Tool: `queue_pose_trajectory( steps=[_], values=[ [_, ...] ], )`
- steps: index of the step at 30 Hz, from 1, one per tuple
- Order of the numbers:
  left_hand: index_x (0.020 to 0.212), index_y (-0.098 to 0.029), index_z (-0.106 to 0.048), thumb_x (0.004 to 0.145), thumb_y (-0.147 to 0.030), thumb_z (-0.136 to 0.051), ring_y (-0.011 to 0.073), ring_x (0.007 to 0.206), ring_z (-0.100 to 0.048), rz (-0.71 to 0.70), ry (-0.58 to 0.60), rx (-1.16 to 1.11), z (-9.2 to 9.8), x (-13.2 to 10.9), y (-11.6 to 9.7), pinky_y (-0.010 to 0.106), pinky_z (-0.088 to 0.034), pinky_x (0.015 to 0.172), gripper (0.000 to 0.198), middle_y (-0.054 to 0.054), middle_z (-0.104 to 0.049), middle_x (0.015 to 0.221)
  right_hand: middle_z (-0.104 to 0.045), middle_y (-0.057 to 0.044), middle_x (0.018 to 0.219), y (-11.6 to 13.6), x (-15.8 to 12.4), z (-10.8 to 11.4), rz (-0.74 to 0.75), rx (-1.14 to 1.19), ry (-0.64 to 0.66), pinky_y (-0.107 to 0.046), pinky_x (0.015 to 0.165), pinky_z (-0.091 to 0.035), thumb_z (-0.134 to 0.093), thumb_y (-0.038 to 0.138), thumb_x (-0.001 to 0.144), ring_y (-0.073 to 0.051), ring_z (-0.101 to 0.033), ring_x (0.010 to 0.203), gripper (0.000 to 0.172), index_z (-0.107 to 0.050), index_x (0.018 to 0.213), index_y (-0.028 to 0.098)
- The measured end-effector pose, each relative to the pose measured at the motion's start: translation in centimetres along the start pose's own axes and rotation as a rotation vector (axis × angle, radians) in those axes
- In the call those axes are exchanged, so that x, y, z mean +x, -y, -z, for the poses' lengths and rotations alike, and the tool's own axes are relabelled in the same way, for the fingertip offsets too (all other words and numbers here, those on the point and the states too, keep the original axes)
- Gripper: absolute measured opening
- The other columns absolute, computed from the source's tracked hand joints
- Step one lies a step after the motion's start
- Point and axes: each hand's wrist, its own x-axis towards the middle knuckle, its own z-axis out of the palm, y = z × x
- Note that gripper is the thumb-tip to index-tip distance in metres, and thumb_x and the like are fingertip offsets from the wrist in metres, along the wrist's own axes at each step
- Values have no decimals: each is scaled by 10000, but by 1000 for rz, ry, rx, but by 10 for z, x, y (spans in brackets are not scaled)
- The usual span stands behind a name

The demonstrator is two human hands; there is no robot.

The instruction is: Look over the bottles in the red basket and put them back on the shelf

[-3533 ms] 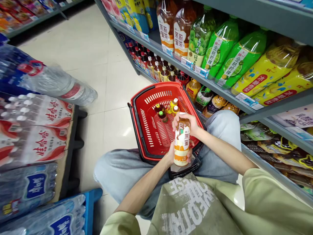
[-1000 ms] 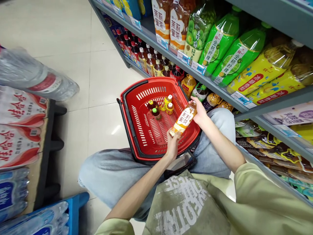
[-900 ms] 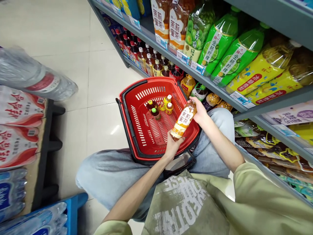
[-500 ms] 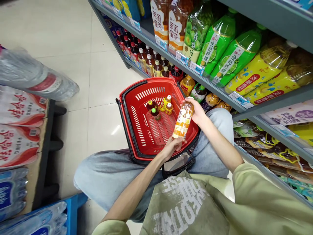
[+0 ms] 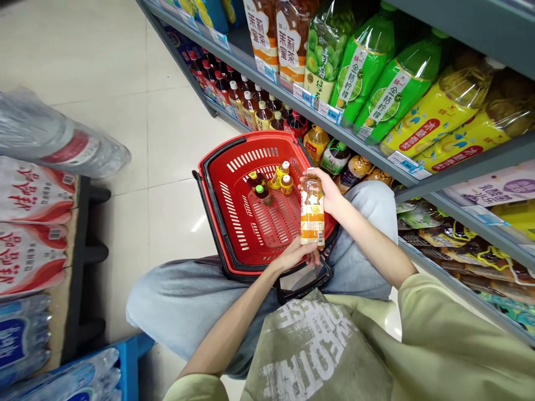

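A bottle of jasmine honey tea (image 5: 312, 220) with an orange and white label stands nearly upright in the picture, above the near right part of a red shopping basket (image 5: 276, 225). My right hand (image 5: 328, 192) is closed around its upper part, which hides most of the cap. At the bottle's base, my left hand (image 5: 296, 255) grips it with curled fingers. Inside the basket stand two small yellow-labelled bottles (image 5: 279, 176) and small dark bottles, one with a green cap (image 5: 263, 194). The basket sits on the floor between my bent legs.
To the right, a grey shelf (image 5: 267, 83) carries large green bottles (image 5: 355, 67), yellow bottles (image 5: 434, 120) and other drinks, with small bottles below. On the left are red and white water packs (image 5: 31, 189) on a dark pallet and a wrapped clear bottle pack (image 5: 62, 136).
The tea bottle has turned from a slant to nearly upright in the picture, its label rotating to show another side. Both hands stay on it. The view has shifted slightly.
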Motion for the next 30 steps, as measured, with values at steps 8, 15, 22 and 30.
queue_pose_trajectory(
  steps=[8, 15, 22, 30],
  values=[
    [802, -149, -721, 690, -739, -834, 179, 523, -626, 16, -114, 21, -5, 5, 2, 255, -434, 432, 610, 107, -738, 676, -717, -2, 696, -2, 0, 1, 102, -40, -37, -242, 468, -500, -803, 297, 735, -140, -636, 552, 180, -682, 804, 183],
    [875, -132, -725, 677, -663, -880, 179, 594, -664, 37, -267, -25, -5, 8, 6, 244, -448, 457, 587, 118, -778, 788, -717, 7, 691, -2, 0, -1, 244, -19, -122, -258, 495, -527, -825, 291, 696, -150, -645, 586, 205, -654, 764, 200],
    [916, -142, -712, 605, -417, -954, 174, 662, -647, 19, -521, -47, -10, 13, 2, 275, -510, 538, 480, 57, -746, 809, -686, 34, 669, -8, 7, 4, 365, -1, -220, -247, 513, -507, -826, 283, 678, -120, -591, 566, 199, -656, 750, 210],
    [910, -142, -685, 519, -220, -928, 155, 673, -639, -30, -704, -14, -9, 20, 10, 277, -513, 648, 467, 25, -743, 797, -669, 54, 655, -11, 11, 7, 350, -5, -264, -227, 520, -498, -833, 212, 686, -104, -578, 571, 206, -628, 710, 220]
  ],
)
